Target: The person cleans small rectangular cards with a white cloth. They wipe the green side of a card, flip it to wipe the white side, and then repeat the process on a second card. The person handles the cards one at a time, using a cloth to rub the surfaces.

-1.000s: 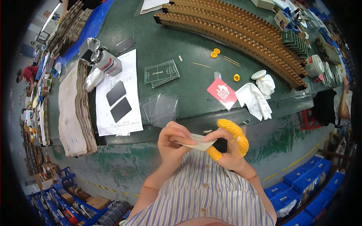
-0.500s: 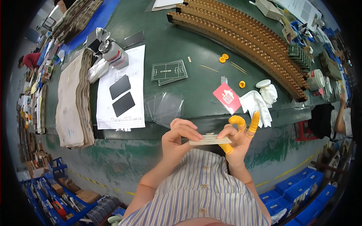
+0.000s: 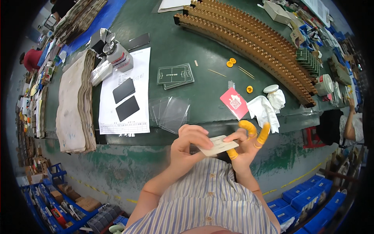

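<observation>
Both my hands hold a small pale flat card [image 3: 219, 145] in front of my chest, below the near edge of the green table [image 3: 202, 43]. My left hand [image 3: 189, 142] pinches its left end with fingers curled over the top. My right hand [image 3: 246, 145], with orange rubber finger cots on several fingers, holds the right end from below. A stack of clear plastic sleeves [image 3: 171, 112] lies on the table just beyond my hands.
On a white paper sheet [image 3: 126, 95] lie two dark cards. Green printed boards [image 3: 174, 74], a red card [image 3: 234, 102], a white cloth [image 3: 265, 110] and long brown slotted racks [image 3: 249, 39] are on the table. Stacked brown sheets [image 3: 74, 105] lie left. Blue bins [image 3: 307, 199] stand on the floor.
The hands have stayed together on the pale card, shifting slightly. My right fingers have uncurled and spread under the card. The view has drifted, so the table things sit lower.
</observation>
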Demonstrator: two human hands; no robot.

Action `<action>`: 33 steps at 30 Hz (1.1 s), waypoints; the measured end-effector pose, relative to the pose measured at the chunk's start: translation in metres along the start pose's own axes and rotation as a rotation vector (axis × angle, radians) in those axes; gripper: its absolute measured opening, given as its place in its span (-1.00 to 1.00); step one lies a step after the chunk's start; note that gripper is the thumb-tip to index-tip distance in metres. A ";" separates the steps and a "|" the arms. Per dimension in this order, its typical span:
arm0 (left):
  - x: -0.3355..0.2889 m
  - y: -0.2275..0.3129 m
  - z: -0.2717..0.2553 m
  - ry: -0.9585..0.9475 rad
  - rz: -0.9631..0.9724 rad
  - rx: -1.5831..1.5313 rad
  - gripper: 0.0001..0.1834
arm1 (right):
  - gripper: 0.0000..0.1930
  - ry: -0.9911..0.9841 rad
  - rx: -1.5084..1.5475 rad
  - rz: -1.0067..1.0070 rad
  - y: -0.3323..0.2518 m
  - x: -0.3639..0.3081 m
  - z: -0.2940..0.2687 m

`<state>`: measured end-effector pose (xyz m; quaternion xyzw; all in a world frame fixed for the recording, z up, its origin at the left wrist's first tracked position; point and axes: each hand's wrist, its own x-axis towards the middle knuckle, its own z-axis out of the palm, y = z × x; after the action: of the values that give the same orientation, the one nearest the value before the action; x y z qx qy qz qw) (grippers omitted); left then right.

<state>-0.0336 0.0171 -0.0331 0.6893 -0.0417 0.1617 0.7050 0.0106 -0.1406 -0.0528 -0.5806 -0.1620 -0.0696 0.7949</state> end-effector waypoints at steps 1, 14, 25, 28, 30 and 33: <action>-0.001 0.000 0.001 -0.004 -0.022 -0.039 -0.65 | -0.10 0.020 -0.056 -0.061 -0.001 0.000 -0.002; 0.010 0.041 0.006 -0.082 -0.695 -0.493 -0.38 | -0.83 -0.366 -0.884 -0.374 -0.013 0.000 -0.047; 0.012 0.030 0.013 0.097 -0.602 -0.242 -0.74 | -0.32 0.089 -0.951 -0.464 -0.007 0.035 -0.056; 0.011 0.027 0.012 0.082 -0.610 -0.178 -0.78 | -0.53 0.107 -1.286 -0.354 -0.025 0.053 -0.071; 0.010 0.025 0.014 0.077 -0.604 -0.163 -0.80 | -0.60 0.084 -1.424 -0.262 -0.033 0.060 -0.082; 0.010 0.024 0.020 0.075 -0.580 -0.187 -0.79 | -0.65 0.110 -1.397 -0.158 -0.035 0.066 -0.100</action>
<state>-0.0271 -0.0008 -0.0066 0.5982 0.1681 -0.0255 0.7831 0.0796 -0.2414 -0.0265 -0.9372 -0.0807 -0.2442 0.2357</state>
